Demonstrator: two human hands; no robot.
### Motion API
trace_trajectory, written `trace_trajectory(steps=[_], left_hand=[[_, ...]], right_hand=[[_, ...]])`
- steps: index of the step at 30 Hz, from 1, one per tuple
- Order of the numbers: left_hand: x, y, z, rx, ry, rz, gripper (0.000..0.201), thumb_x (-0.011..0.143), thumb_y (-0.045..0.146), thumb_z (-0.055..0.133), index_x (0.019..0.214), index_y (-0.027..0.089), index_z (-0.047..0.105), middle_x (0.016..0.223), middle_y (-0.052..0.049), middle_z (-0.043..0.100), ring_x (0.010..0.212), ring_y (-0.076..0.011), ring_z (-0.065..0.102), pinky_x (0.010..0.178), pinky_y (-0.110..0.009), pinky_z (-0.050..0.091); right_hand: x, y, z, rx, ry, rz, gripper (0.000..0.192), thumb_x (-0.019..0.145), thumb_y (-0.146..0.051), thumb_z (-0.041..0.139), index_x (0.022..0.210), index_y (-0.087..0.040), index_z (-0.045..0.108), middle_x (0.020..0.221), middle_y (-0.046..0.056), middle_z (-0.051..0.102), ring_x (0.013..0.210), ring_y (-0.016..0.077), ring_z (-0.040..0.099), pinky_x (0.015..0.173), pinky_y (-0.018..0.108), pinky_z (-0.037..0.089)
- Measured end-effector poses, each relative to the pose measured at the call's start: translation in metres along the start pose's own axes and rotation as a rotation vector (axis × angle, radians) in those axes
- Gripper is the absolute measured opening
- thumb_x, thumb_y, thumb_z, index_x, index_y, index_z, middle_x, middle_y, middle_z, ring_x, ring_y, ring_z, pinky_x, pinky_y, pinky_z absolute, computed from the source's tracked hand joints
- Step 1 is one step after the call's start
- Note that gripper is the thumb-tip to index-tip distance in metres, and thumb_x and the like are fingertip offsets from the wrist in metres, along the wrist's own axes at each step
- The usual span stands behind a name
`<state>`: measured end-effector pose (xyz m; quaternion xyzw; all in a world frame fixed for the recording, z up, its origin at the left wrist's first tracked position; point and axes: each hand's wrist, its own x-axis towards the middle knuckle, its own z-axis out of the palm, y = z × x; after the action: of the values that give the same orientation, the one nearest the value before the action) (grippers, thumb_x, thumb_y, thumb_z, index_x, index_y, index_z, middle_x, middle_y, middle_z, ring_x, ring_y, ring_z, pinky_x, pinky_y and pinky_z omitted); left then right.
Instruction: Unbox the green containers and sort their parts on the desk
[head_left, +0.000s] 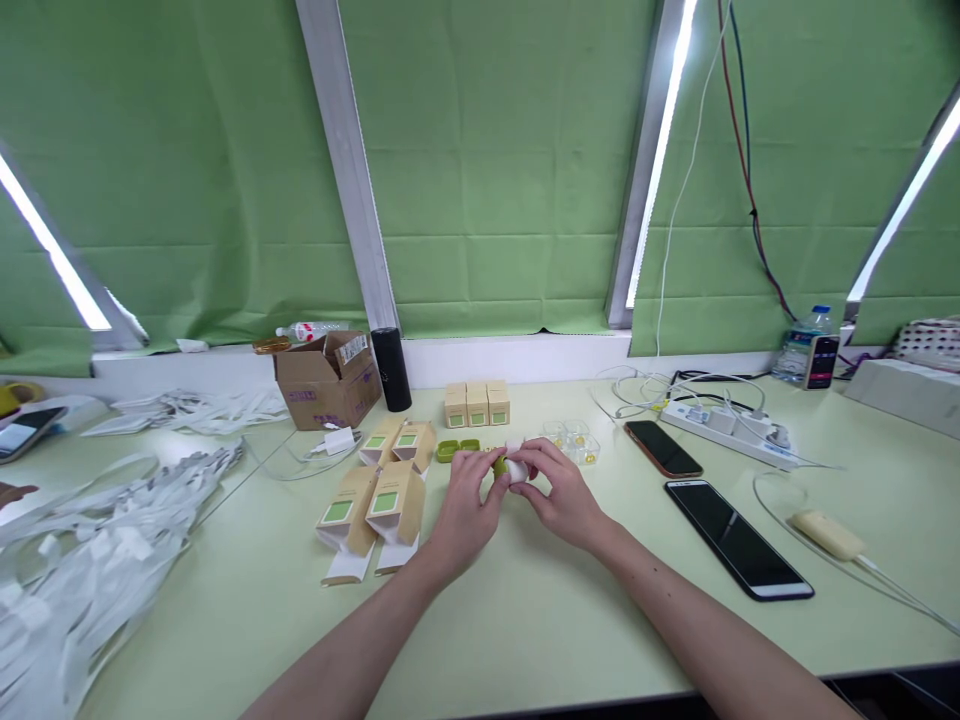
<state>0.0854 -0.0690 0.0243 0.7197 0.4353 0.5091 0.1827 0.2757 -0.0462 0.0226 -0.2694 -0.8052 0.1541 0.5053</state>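
Over the middle of the table, my left hand (469, 500) and my right hand (559, 490) meet with their fingertips closed. Between them is a small object with a white rounded part (517, 470) and a green part (500, 466); the fingers cover much of it. My left fingers pinch the green side, my right fingers the white side. Just behind my left hand lies a small open green case (457, 449). Clear plastic cups (574, 440) with small yellow bits stand behind my right hand. Several open kraft boxes (397, 500) with green labels lie to the left.
Three closed kraft boxes (477, 404) stand in a row behind. White straps (135, 540) pile up at left. A cardboard box (326, 385) and black cylinder (391, 370) stand at the back. Two phones (735, 540), a power strip (727, 430) and cables lie at right.
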Motion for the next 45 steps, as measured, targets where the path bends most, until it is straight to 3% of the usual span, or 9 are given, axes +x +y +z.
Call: trace_trajectory(steps=[4,15,19,24,33,40,45], left_hand=[[0.000,-0.001,-0.001,-0.038,0.041,0.026,0.029,0.097,0.036,0.067,0.125,0.028,0.074,0.108,-0.009,0.072,0.112,-0.0300,0.055,0.101,-0.044,0.045],[0.001,-0.004,0.001,0.115,0.028,0.108,0.032,0.106,0.036,0.051,0.128,0.022,0.070,0.109,-0.010,0.072,0.108,-0.0263,0.057,0.096,-0.044,0.051],[0.001,-0.006,0.001,0.122,0.034,0.113,0.032,0.106,0.035,0.050,0.128,0.022,0.069,0.108,-0.010,0.072,0.107,-0.0256,0.058,0.095,-0.043,0.052],[0.002,-0.009,0.004,0.102,0.055,0.069,0.031,0.105,0.034,0.051,0.126,0.022,0.070,0.105,-0.009,0.072,0.104,-0.0253,0.059,0.093,-0.043,0.053],[0.001,-0.013,0.005,0.086,0.041,0.068,0.030,0.106,0.035,0.051,0.126,0.023,0.071,0.108,-0.009,0.073,0.106,-0.0252,0.059,0.094,-0.042,0.053],[-0.001,-0.012,0.004,0.131,0.022,0.112,0.032,0.105,0.032,0.052,0.130,0.022,0.069,0.110,-0.010,0.072,0.107,-0.0258,0.059,0.093,-0.044,0.054],[-0.001,-0.007,0.002,0.165,0.049,0.147,0.030,0.104,0.032,0.054,0.128,0.022,0.069,0.107,-0.010,0.072,0.106,-0.0257,0.060,0.090,-0.044,0.055]], right_hand=[[-0.002,0.001,0.002,-0.027,-0.010,-0.042,0.033,0.101,-0.024,0.060,0.133,-0.030,0.062,0.123,0.012,0.062,0.105,0.0263,0.065,0.089,0.046,0.060],[-0.002,0.003,0.003,-0.071,-0.029,-0.104,0.046,0.106,-0.021,0.048,0.150,-0.034,0.052,0.127,0.013,0.058,0.113,0.0272,0.064,0.093,0.048,0.062],[-0.004,0.004,0.006,-0.104,-0.033,-0.103,0.051,0.107,-0.020,0.042,0.156,-0.036,0.044,0.127,0.014,0.053,0.107,0.0261,0.065,0.088,0.046,0.064],[-0.005,0.005,0.006,-0.077,-0.049,-0.054,0.053,0.107,-0.019,0.043,0.157,-0.035,0.039,0.131,0.014,0.054,0.104,0.0249,0.066,0.092,0.048,0.063],[-0.004,0.001,0.005,-0.024,-0.032,-0.020,0.039,0.101,-0.023,0.058,0.139,-0.029,0.056,0.127,0.013,0.055,0.087,0.0209,0.065,0.087,0.047,0.064],[-0.004,0.005,0.006,-0.031,-0.026,-0.013,0.037,0.099,-0.023,0.062,0.135,-0.029,0.060,0.120,0.011,0.058,0.096,0.0239,0.067,0.080,0.043,0.066],[-0.005,0.005,0.006,-0.028,-0.032,-0.031,0.035,0.102,-0.025,0.059,0.137,-0.030,0.060,0.120,0.011,0.057,0.089,0.0210,0.067,0.077,0.040,0.066]])
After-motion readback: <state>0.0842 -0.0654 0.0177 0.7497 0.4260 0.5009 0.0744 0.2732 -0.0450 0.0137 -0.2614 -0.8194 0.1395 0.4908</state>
